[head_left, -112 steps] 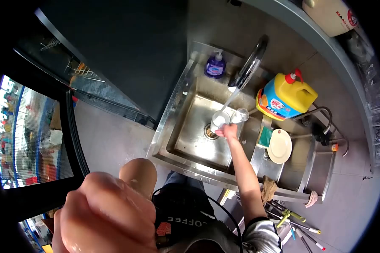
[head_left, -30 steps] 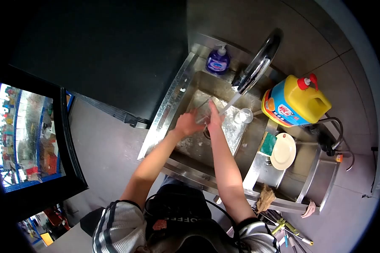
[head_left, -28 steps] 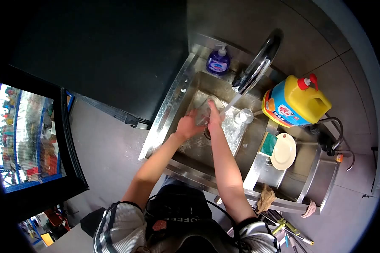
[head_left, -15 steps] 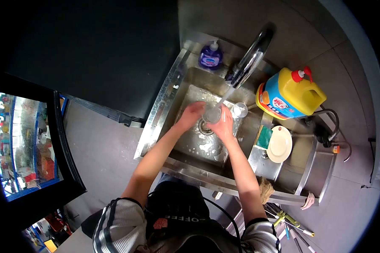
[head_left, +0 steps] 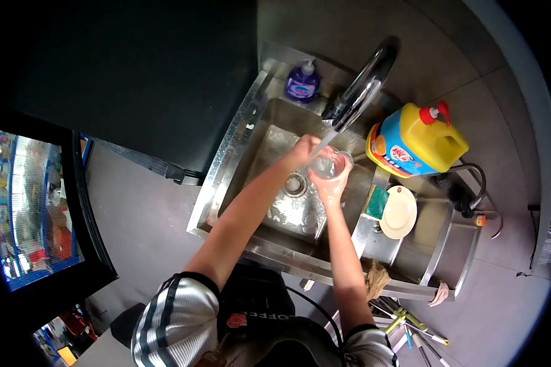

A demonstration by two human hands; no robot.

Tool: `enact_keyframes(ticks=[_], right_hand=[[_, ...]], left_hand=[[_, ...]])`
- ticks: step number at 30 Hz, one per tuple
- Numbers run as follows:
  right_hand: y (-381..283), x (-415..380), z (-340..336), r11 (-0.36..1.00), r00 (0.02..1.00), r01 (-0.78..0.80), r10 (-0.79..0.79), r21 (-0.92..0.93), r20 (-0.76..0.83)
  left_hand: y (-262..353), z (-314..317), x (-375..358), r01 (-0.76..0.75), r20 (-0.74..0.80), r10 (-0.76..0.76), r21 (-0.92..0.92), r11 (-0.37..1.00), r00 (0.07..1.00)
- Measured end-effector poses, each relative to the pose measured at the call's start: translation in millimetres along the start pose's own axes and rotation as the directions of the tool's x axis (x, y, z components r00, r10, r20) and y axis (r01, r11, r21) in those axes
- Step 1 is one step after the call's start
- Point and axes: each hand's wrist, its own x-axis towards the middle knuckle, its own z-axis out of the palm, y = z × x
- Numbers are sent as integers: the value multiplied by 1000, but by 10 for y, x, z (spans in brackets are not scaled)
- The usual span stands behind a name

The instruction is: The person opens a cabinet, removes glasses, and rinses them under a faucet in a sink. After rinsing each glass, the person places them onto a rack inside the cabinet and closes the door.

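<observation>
Running water falls from the chrome faucet over a clear glass held above the sink basin. My right hand wraps around the near and right side of this glass. On its far left side, my left hand has curled fingers against the rim, partly hidden behind the stream. A second clear glass shows only part of its rim just behind my right fingers. Below my hands lies the round drain, with wet suds on the basin floor.
A purple soap bottle stands at the back ledge. The large yellow detergent jug is right of the faucet. A green sponge and cream plate rest at the right. A brown cloth hangs on the front edge.
Both hands and the glass have shifted to the right. My left hand has moved up and right toward the stream, and the second glass is now mostly hidden.
</observation>
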Motion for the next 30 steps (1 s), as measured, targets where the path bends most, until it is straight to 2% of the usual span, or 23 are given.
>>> enact_keyframes(ticks=[1,2,4,5,7,11,12,15,16,17,18,19,20,21,22,23,24,25,26,27,29,30], right_hand=[[22,-8,48,999,999,-22,23,27,-33],[41,-25,108,998,997,-44,47,55,-62],[-89,-62,270,996,993,-54,61,75,-99],[-196,-98,323,997,996,-72,74,40,-55],[-378,-169,407,994,994,-107,108,-30,30],[-316,-269,294,987,977,142,-127,-81,170],[-525,-215,202,954,955,286,-275,-89,114],[-354,-132,229,929,919,140,7,-344,393],[-342,-60,352,839,894,230,17,-493,447],[-170,123,445,875,822,19,261,-484,506],[143,275,572,847,679,-194,480,-495,555],[486,311,682,795,594,-378,602,-475,534],[821,351,793,703,497,-545,710,-457,500],[1166,349,934,634,494,-683,767,-363,410],[1135,393,1025,553,473,-797,822,-242,319],[1113,412,1050,638,501,-600,770,-483,395],[689,402,987,664,498,-337,728,-668,471],[339,448,909,662,460,4,665,-750,589],[-28,494,829,603,413,348,589,-718,695],[-96,529,807,619,430,350,560,-703,708],[-150,533,764,653,454,355,505,-669,734],[270,411,871,788,640,-71,506,-611,578]], left_hand=[[-115,71,-90,-23,-72,0,-316,948,997],[-216,173,-162,-68,-141,-21,-598,799,990],[-333,328,-271,-39,-100,-116,-897,440,988],[-398,364,-331,-25,-61,-157,-975,219,986],[-504,361,-409,-105,-144,-137,-961,255,980],[-643,180,-509,-241,-282,-78,-909,341,956],[-610,77,-449,-21,-44,-253,-995,94,966],[-590,53,-412,-113,-176,-341,-974,196,923],[-939,92,-205,-131,-175,-353,-981,146,919],[-943,119,-158,-96,-140,-314,-984,152,939],[-949,146,-154,-64,-107,-277,-985,159,955],[-948,144,-152,-34,-76,-238,-984,175,968],[-922,140,-148,-66,-114,-288,-983,171,951],[-883,151,-144,-93,-148,-337,-980,175,930],[-838,154,-127,-116,-179,-381,-976,183,907],[-794,159,-102,-134,-202,-424,-974,185,883],[-482,134,-202,-161,-269,-611,-961,226,745],[-639,101,-143,-110,-288,-663,-948,298,690],[-1002,48,-4,-53,-315,-708,-929,366,632],[-1295,14,114,6,-349,-745,-904,427,568],[-1485,58,235,-15,-430,-796,-883,469,427],[-1505,47,263,-29,-507,-765,-840,542,397]])
